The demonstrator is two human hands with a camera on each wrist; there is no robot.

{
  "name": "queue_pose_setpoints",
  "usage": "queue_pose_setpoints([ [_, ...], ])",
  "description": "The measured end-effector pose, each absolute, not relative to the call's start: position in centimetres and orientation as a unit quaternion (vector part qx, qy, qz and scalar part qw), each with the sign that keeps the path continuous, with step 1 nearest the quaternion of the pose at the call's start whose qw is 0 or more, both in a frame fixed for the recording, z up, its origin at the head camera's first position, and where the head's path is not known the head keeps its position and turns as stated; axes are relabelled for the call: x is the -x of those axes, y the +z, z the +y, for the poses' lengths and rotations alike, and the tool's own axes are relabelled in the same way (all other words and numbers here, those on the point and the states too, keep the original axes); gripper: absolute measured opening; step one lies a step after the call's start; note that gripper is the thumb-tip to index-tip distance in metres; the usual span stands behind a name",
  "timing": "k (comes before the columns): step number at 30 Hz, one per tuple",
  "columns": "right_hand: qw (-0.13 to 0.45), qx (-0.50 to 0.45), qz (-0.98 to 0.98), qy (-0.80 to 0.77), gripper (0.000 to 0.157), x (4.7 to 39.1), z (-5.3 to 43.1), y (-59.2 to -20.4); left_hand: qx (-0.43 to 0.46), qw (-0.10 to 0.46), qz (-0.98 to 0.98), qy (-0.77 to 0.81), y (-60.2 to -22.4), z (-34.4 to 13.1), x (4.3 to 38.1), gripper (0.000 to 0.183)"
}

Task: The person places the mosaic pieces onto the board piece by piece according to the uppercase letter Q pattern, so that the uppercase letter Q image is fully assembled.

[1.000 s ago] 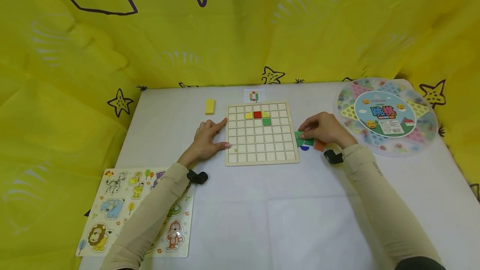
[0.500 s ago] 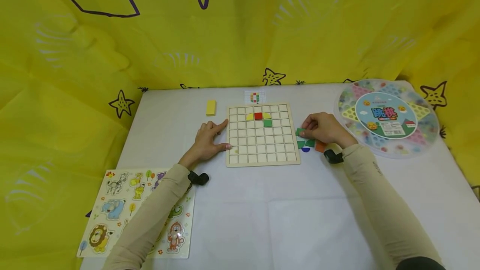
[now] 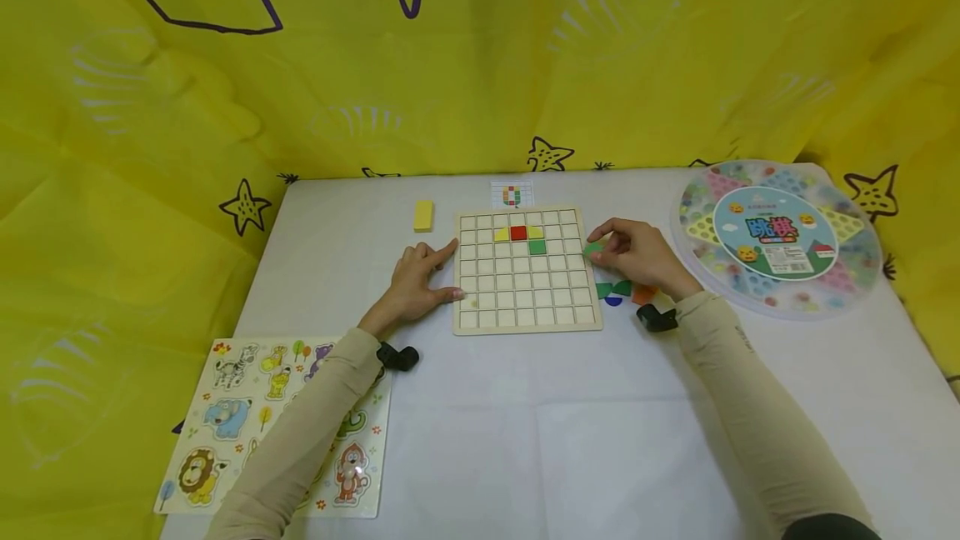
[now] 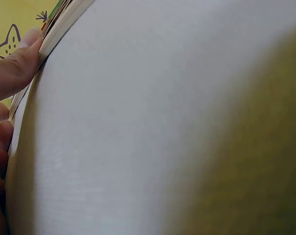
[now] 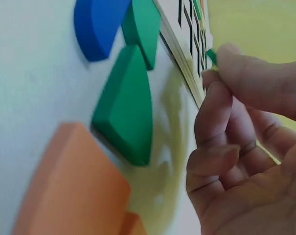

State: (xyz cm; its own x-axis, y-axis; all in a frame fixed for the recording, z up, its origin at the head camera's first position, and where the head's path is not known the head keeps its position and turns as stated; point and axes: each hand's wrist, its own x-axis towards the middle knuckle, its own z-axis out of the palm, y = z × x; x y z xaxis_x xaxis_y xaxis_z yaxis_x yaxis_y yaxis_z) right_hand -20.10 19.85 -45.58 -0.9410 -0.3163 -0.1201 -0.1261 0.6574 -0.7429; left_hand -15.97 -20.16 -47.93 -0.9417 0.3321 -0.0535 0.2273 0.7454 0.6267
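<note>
In the head view a wooden grid board (image 3: 517,282) lies mid-table, with a red square tile (image 3: 518,233) between two yellow pieces and a green square tile (image 3: 537,247) below. My left hand (image 3: 414,283) touches the board's left edge with spread thumb and index finger; its other fingers bend inward. Off the right edge, my right hand (image 3: 636,252) pinches a small green tile (image 3: 593,248) between thumb and fingertips, mostly covered in the right wrist view. Beneath that hand lie two green pieces (image 5: 125,105), a blue rounded piece (image 5: 98,27) and orange pieces (image 5: 72,181).
Behind the board lies a small pattern card (image 3: 512,194), with a yellow block (image 3: 423,216) to its left. A round clear Chinese checkers case (image 3: 776,298) stands at the right. An animal puzzle board (image 3: 292,423) lies front left, partly under the left forearm. Yellow cloth (image 3: 480,90) hangs behind.
My right hand has lifted the green tile from the loose pieces and moved it slightly away from me, to the board's right edge. My left hand stays in place.
</note>
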Motion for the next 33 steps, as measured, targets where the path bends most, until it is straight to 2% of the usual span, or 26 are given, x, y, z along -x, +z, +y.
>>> queue_pose_setpoints([
  [11, 0.115, 0.126, 0.894, -0.415, 0.032, 20.1, 18.9, -46.0, -0.147, 0.083, 0.933, 0.318, -47.9, -20.2, 15.9, 0.092],
  [33, 0.129, 0.14, 0.878, -0.44, 0.034, 20.7, 15.9, -46.2, -0.149, 0.085, 0.933, 0.317, -48.0, -20.1, 16.2, 0.094],
])
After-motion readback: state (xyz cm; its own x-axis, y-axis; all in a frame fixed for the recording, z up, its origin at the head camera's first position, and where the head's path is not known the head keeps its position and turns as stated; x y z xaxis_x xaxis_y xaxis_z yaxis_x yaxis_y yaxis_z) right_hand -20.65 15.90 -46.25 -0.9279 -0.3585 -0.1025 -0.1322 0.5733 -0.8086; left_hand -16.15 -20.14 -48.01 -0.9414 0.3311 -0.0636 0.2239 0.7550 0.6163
